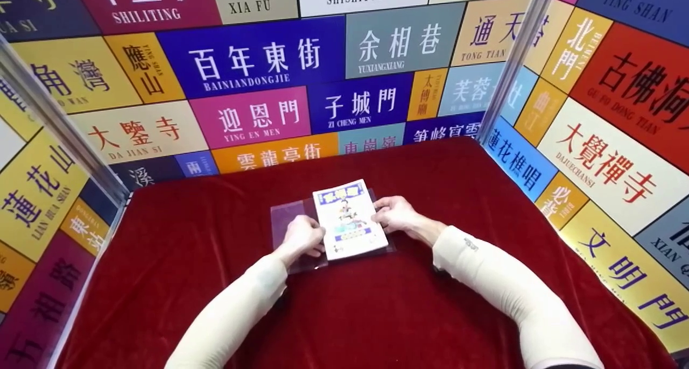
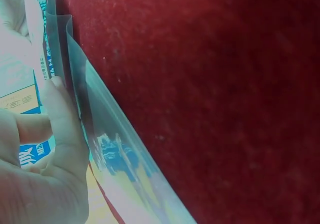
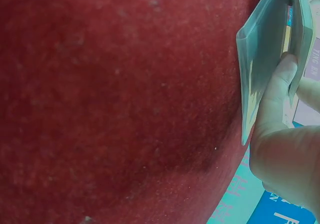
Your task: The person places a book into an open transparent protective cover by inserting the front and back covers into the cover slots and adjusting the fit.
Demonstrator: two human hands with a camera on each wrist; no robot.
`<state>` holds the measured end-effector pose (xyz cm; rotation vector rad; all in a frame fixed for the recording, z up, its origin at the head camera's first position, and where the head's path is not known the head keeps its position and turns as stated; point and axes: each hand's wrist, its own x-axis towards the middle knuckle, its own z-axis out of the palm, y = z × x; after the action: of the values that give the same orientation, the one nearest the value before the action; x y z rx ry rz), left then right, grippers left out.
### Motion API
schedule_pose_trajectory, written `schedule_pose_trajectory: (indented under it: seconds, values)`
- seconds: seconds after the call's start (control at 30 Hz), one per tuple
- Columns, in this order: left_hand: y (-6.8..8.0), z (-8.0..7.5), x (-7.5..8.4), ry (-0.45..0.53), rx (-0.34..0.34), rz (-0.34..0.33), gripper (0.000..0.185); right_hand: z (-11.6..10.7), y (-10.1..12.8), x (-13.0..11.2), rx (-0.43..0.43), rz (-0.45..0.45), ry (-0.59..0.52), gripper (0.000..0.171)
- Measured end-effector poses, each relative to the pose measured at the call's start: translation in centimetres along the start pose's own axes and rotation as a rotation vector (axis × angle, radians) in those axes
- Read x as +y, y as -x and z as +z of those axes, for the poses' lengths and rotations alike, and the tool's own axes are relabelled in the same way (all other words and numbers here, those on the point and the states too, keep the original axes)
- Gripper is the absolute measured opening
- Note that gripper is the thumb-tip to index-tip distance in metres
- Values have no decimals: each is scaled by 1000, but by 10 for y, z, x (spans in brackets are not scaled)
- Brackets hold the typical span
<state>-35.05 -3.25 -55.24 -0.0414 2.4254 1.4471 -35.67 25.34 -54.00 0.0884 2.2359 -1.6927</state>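
1. Your two forearms, in pale sleeves (image 1: 500, 283), enter from the bottom of the head view and converge toward the centre of the frame.
2. Your left hand (image 1: 302, 239) sits at the left edge of the booklet (image 1: 350, 218), just below centre; its fingers curl over that edge. In the left wrist view the thumb (image 2: 62, 129) presses against the booklet's edge, right beside the clear plastic cover (image 2: 107, 134), whose flap stands up off the cloth.
3. Your right hand (image 1: 397, 214) holds the booklet's right edge, fingers bent. In the right wrist view, at the upper right of the frame, the thumb (image 3: 275, 92) is tucked into the folded plastic cover, pinching the flap against the booklet.
4. The booklet lies flat at the centre of the head view, on top of the plastic cover, which spreads out to its left.
5. Both lie on the red velvet cloth (image 1: 215, 250) filling the lower frame.
6. Beyond, walls of coloured sign panels (image 1: 253, 57) fill the top and sides.
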Motion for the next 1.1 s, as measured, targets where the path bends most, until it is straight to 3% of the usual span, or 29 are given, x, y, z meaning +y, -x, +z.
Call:
schedule_pose_trajectory:
  seconds: [0.03,0.6,1.1]
  values:
    - [10,0,10,-5,7,-23,20,0,0,1,1,2,-1,43]
    - [7,9,12,-99,39,-3,10,-4,1,8,27,8,38,39]
    - [11,14,14,-343,112,165,25,-4,2,13,57,21,53,39]
